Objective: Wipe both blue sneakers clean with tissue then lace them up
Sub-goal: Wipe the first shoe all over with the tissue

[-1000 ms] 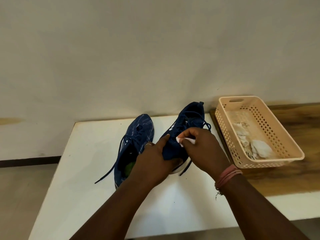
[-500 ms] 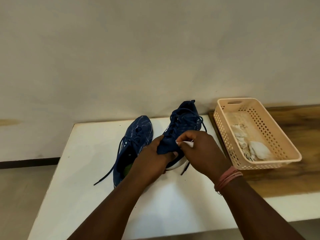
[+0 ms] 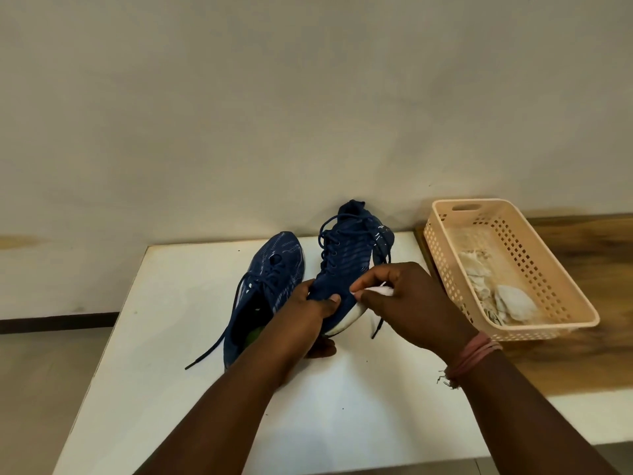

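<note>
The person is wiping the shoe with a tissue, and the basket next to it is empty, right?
Not quite. The head view shows the basket holds crumpled tissues. The rest is right: the right hand wipes the held shoe with a tissue.

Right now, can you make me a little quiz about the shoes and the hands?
1. True or false: the left hand grips the right sneaker by its toe.
2. What does the right hand pinch? A) a lace B) white tissue C) the basket
3. Fill in: crumpled used tissues lie in the peach ____.

Key: 1 true; 2 B; 3 basket.
</note>
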